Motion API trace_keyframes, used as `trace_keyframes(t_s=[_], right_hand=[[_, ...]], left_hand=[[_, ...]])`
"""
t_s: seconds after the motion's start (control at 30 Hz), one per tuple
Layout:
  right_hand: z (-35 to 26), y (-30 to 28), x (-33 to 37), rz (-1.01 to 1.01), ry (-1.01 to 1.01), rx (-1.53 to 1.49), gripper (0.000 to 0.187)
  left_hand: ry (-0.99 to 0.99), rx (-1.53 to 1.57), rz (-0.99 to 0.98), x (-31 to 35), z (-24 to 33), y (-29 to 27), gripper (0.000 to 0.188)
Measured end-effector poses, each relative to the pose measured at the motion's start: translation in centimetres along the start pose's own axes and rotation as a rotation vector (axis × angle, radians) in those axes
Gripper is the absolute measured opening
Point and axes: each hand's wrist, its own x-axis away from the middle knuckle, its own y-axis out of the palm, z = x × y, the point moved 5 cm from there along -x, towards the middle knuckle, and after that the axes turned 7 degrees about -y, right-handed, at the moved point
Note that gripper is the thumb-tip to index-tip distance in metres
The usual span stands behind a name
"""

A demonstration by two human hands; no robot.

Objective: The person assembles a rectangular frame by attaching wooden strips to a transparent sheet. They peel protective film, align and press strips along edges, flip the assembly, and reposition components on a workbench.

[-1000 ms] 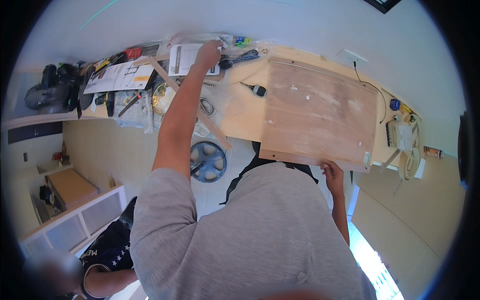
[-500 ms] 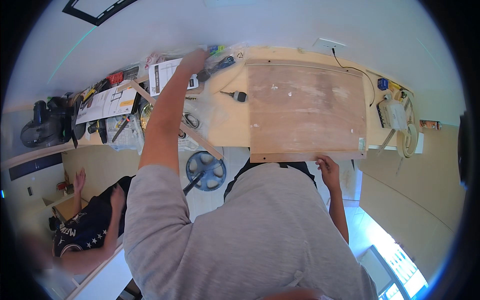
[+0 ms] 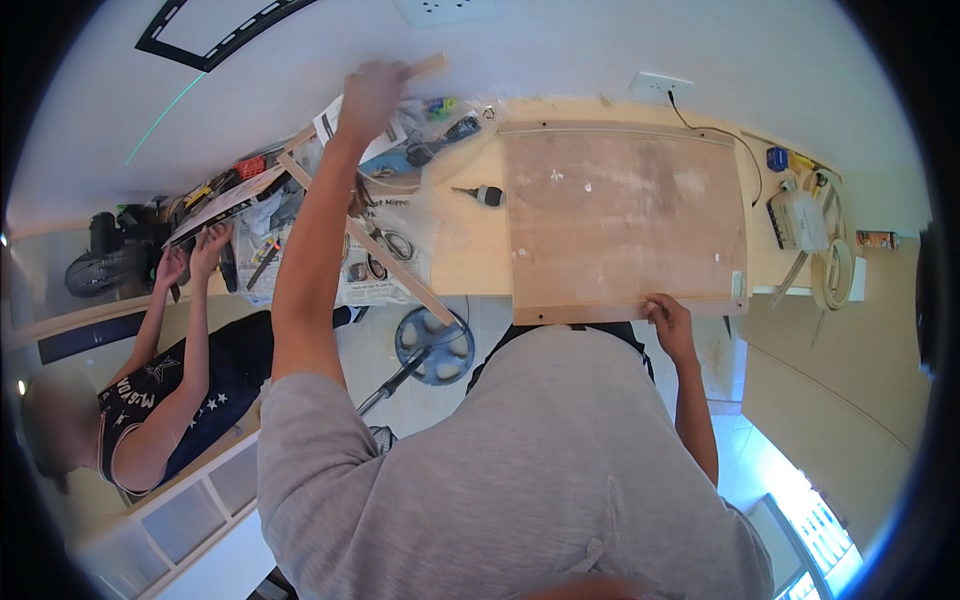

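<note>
My left hand (image 3: 372, 98) is raised at the back of the bench, its fingers closed round a short pale wooden strip (image 3: 431, 67) that sticks out to the right. Below my left arm a longer wooden strip (image 3: 400, 272) lies slanted over the bench's front edge. A brown wooden panel (image 3: 625, 220) with a raised lip along its front lies before me. My right hand (image 3: 671, 326) grips that lip near the front right corner, fingers bent over it. To the left of the panel sits a small grey-and-black tool (image 3: 482, 195) with a thin metal shaft.
A co-worker's hands (image 3: 208, 248) hold a flat printed sheet (image 3: 225, 205) at the bench's left. Around my left arm lie newspaper (image 3: 408, 225), plastic bags and tools. Coiled edging (image 3: 830, 268) and a white box (image 3: 797, 222) are at the right. A blue round base (image 3: 437, 345) stands below.
My left hand has risen from the cluttered back of the bench, now with the short wooden strip. The co-worker's hands have reached the printed sheet and tilted it. My right hand stays on the panel.
</note>
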Motion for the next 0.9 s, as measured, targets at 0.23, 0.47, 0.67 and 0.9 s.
trace_keyframes(t_s=[0.23,0.47,0.67,0.9], right_hand=[[0.5,-0.3,-0.5,-0.009,0.028,-0.041,0.024],[0.2,-0.6,-0.6,-0.041,0.000,-0.002,0.023],[0.4,-0.3,-1.3,-0.047,-0.033,-0.069,0.022],[0.4,-0.7,-2.8,-0.138,-0.032,-0.097,0.020]], left_hand=[[0.003,0.056,0.338,-0.7,4.6,-8.3,0.031],[0.050,0.223,0.523,-1.8,10.6,-18.7,0.031],[0.272,0.010,0.547,-2.3,20.5,-22.7,0.028],[0.361,0.158,0.177,-6.5,29.2,-17.1,0.033]])
